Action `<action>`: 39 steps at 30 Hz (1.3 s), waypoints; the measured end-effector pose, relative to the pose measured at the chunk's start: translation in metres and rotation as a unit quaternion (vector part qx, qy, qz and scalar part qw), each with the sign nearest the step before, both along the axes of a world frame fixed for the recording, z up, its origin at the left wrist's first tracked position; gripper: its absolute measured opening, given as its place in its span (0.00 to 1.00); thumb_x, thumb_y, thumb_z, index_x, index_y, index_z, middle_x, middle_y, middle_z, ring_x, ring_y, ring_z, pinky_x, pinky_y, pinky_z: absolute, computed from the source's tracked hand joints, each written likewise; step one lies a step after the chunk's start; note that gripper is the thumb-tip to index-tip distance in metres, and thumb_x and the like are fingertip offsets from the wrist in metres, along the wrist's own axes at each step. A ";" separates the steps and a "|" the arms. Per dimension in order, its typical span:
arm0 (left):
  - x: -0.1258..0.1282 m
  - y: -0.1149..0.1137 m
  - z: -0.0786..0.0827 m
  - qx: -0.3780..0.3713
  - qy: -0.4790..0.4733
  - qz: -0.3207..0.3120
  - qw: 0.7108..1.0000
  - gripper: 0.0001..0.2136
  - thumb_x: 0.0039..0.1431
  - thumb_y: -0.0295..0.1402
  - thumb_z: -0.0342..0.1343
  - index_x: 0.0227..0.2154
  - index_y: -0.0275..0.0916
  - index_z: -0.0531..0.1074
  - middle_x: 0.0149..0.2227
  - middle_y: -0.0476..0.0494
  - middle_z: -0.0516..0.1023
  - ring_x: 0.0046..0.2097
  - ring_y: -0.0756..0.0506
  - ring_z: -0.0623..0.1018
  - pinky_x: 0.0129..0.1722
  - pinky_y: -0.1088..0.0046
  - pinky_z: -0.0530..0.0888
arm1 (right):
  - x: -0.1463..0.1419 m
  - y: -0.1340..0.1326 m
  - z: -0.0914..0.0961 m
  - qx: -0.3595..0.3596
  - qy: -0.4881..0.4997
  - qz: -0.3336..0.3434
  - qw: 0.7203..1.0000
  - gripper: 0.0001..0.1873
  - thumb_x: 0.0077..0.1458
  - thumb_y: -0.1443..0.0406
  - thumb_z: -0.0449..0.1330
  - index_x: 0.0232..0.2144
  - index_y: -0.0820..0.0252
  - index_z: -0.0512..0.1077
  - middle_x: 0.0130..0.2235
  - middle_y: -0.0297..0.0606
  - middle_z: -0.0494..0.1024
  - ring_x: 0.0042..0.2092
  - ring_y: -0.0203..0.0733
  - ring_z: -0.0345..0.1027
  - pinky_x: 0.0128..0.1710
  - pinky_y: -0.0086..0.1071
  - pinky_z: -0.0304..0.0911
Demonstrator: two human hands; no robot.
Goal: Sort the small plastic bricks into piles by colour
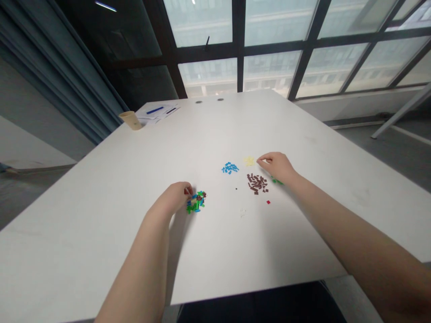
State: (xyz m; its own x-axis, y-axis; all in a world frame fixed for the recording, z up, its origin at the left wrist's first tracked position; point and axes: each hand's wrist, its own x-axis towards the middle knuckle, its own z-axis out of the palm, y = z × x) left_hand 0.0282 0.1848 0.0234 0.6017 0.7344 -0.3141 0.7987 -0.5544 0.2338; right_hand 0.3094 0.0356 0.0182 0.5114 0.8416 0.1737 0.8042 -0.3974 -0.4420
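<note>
My left hand [177,196] has its fingers curled at the edge of a mixed pile of small building bricks [197,202] in green, blue, brown and tan. Whatever its fingertips hold is too small to name. Further right, my right hand [278,166] is pinched beside a little group of pale yellow bricks [249,160]; any piece between the fingertips cannot be made out. Brown bricks [257,184] lie spread below that hand, and blue bricks [230,168] are to their left. Green bricks [276,181] are partly hidden under my right wrist. One red brick [268,202] lies nearer me.
Tiny pale bits [243,212] and a small dark piece [236,189] lie between the piles on the white table [208,255]. At the far left stand a paper cup [131,120] and papers [156,112] with a blue pen [155,110] on them. Windows rise behind.
</note>
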 end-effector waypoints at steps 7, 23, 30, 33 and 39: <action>0.002 -0.001 0.002 -0.023 -0.031 -0.020 0.999 0.11 0.41 0.23 0.48 0.27 0.38 0.73 0.29 0.46 0.76 0.30 0.48 0.73 0.28 0.77 0.65 | 0.014 0.036 -0.012 -0.094 -0.092 0.012 0.991 0.13 0.51 0.62 0.53 0.33 0.58 0.76 0.38 0.41 0.77 0.39 0.43 0.68 0.36 0.32 0.56; -0.002 0.003 -0.005 -0.060 -0.062 -0.045 0.995 0.08 0.42 0.28 0.50 0.26 0.37 0.73 0.26 0.46 0.74 0.27 0.49 0.70 0.26 0.75 0.63 | -0.013 0.011 0.010 -0.113 -0.168 0.035 0.979 0.16 0.55 0.65 0.46 0.33 0.57 0.75 0.36 0.40 0.76 0.39 0.41 0.66 0.36 0.32 0.51; 0.000 -0.001 -0.002 -0.061 -0.061 -0.053 0.995 0.08 0.42 0.30 0.52 0.27 0.36 0.72 0.26 0.45 0.73 0.27 0.48 0.69 0.25 0.74 0.62 | -0.044 -0.033 0.012 -0.001 -0.047 0.081 0.996 0.15 0.54 0.63 0.49 0.30 0.59 0.76 0.29 0.37 0.75 0.31 0.37 0.65 0.31 0.28 0.53; 0.000 -0.002 -0.001 -0.067 -0.063 -0.047 0.995 0.07 0.43 0.32 0.52 0.27 0.36 0.71 0.26 0.45 0.73 0.27 0.48 0.69 0.26 0.74 0.62 | -0.049 -0.036 0.009 0.020 -0.020 0.089 0.996 0.15 0.54 0.63 0.50 0.26 0.59 0.75 0.26 0.36 0.73 0.29 0.36 0.63 0.29 0.28 0.53; 0.004 -0.018 0.021 -0.228 -0.214 -0.065 0.948 0.10 0.51 0.37 0.49 0.32 0.37 0.68 0.26 0.48 0.70 0.26 0.51 0.67 0.26 0.75 0.63 | -0.061 -0.032 -0.001 0.105 0.017 0.178 0.978 0.12 0.54 0.65 0.52 0.30 0.59 0.75 0.23 0.35 0.70 0.26 0.34 0.61 0.29 0.29 0.56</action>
State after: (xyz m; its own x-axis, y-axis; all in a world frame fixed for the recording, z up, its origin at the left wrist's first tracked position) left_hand 0.0317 0.1669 0.0447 0.8214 0.4931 -0.2867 0.5084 -0.4050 0.7599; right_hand 0.2483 0.0034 0.0174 0.2007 0.9153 0.3492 0.8586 0.0073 -0.5126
